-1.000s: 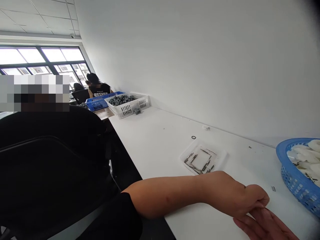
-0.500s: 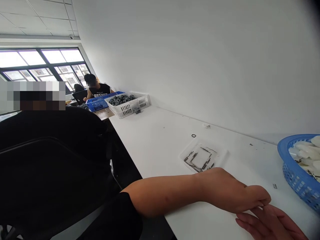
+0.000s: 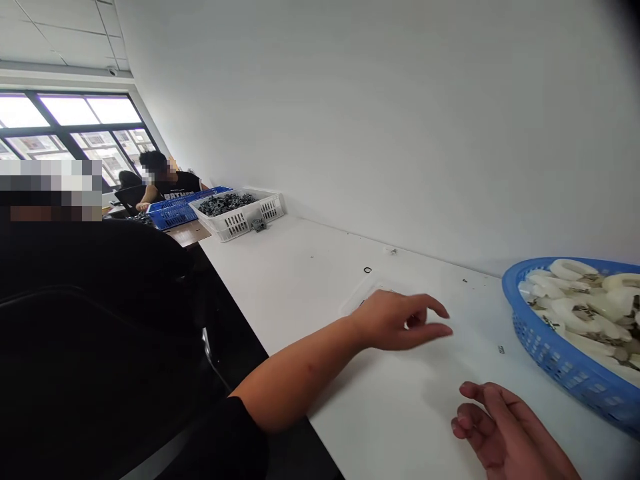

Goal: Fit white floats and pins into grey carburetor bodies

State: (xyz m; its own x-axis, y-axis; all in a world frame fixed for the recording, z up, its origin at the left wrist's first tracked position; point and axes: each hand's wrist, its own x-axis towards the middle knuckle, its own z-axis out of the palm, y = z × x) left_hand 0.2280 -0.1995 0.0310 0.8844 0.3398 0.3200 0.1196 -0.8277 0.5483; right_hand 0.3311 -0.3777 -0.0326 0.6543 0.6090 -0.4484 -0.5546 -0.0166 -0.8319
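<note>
My left hand (image 3: 400, 321) hovers over the white table (image 3: 310, 280), fingers loosely spread and pointing right, with nothing visible in it. It covers most of a small clear tray (image 3: 356, 298) of metal pins. My right hand (image 3: 505, 433) rests low at the front, palm up, fingers curled loosely apart and empty. A blue basket (image 3: 560, 353) of white plastic parts with small metal pieces stands at the right, a short way from both hands. A tiny spring (image 3: 501, 349) lies on the table between my left hand and the basket.
A small black ring (image 3: 367, 270) lies behind the tray. Far down the table stand a white crate (image 3: 240, 217) of dark parts and a blue crate (image 3: 175, 212). A seated person (image 3: 167, 180) works there. A black chair back (image 3: 100, 347) fills the left.
My left hand lifted off my right hand and moved back and left over the pin tray, fingers spreading. My right hand turned palm up. The view shifted right, showing more of the basket.
</note>
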